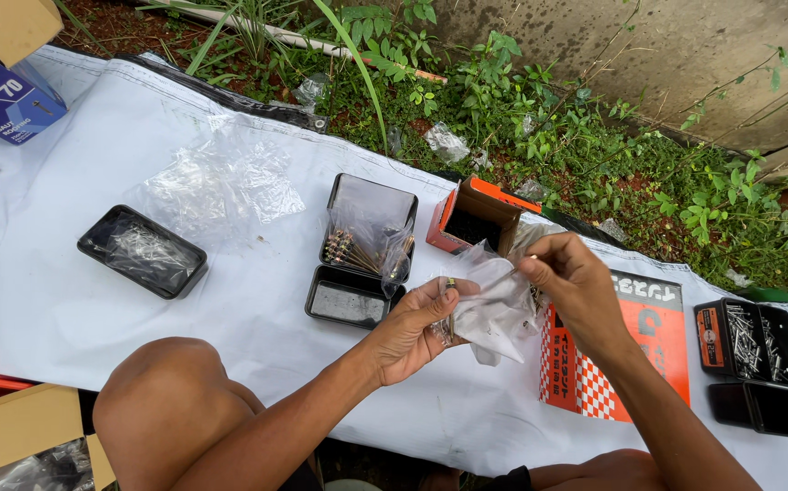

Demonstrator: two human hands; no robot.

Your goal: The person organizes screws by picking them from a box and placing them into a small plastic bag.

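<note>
Two bare hands met over a big white sheet [94, 300] that was spread on the ground, with green weeds [539, 118] growing along its far side. Near the right edge lay a flat orange and white checked box [621, 364], and a small black box of nails [747, 341] sat further right, with a shut black box [757, 406] just near it. In the middle sat an open black box [357, 291] with a clear bag of screws [366, 241] inside it, and a small open orange box [471, 218] stood just to its right. On the left lay a black tray [142, 251] with a clear bag in it, and a crumpled loose clear bag [221, 182] lay beyond it. A blue box [3, 100] sat at the far left corner. The left hand [407, 332] was curled under a small clear plastic bag [494, 309] and held it from below. The right hand [571, 286] pinched the top of that same bag with thumb and fingers. The bag hung between both hands, above the sheet, just left of the checked box. Some small metal pieces showed inside it.
</note>
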